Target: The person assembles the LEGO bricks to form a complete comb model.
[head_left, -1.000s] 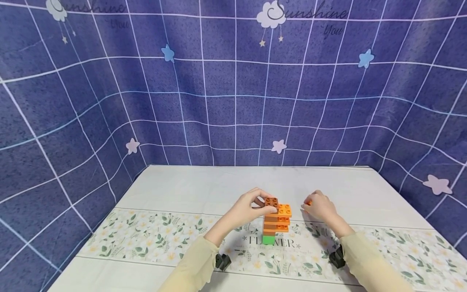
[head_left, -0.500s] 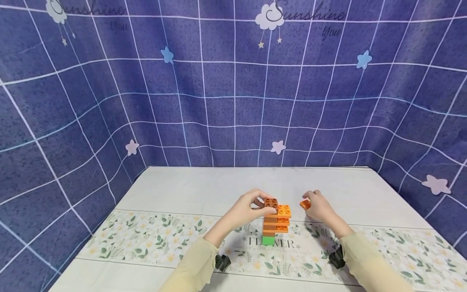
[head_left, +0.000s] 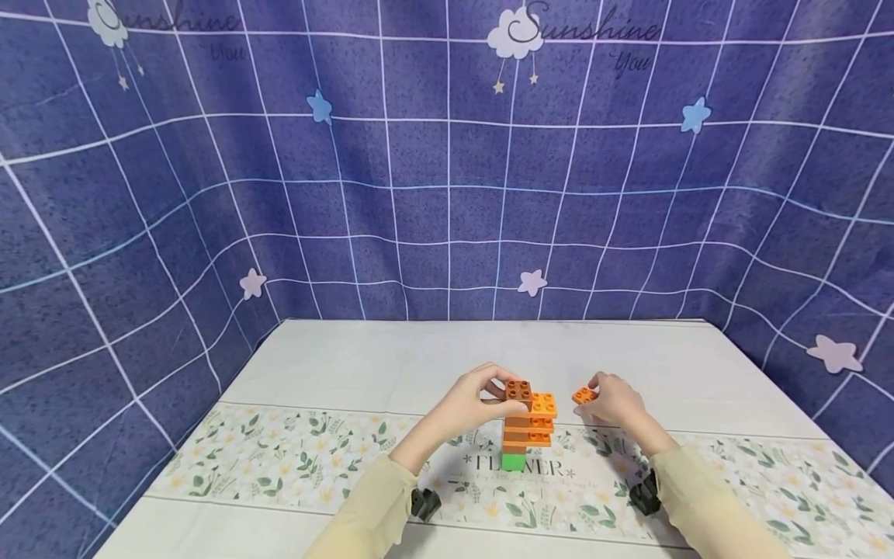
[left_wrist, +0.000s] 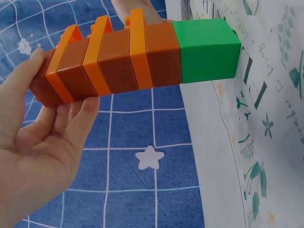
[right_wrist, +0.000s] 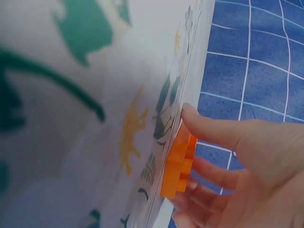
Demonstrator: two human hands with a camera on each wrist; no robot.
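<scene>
A tower of toy building blocks stands upright, with a green block (head_left: 513, 461) at its foot and brown blocks above, layered with flat orange bricks (head_left: 544, 404) that jut out to the right. My left hand (head_left: 464, 404) grips the brown block (head_left: 518, 394) on top; its thumb and fingers straddle that block in the left wrist view. To the right of the tower, a loose flat orange brick (head_left: 583, 396) is pinched by my right hand (head_left: 620, 404). In the right wrist view this orange brick (right_wrist: 178, 166) lies close to the tabletop, partly hidden by fingers.
The table (head_left: 391, 357) has a white cover with a printed floral band (head_left: 293, 450). Blue gridded curtain (head_left: 447, 202) hangs behind and along both sides. Dark wrist cameras, such as the right one (head_left: 646, 493), sit at both wrists.
My right fingers opened a little and shifted on the loose orange brick, which now shows more of its studs and lies turned differently. The left hand and the tower stay put.
</scene>
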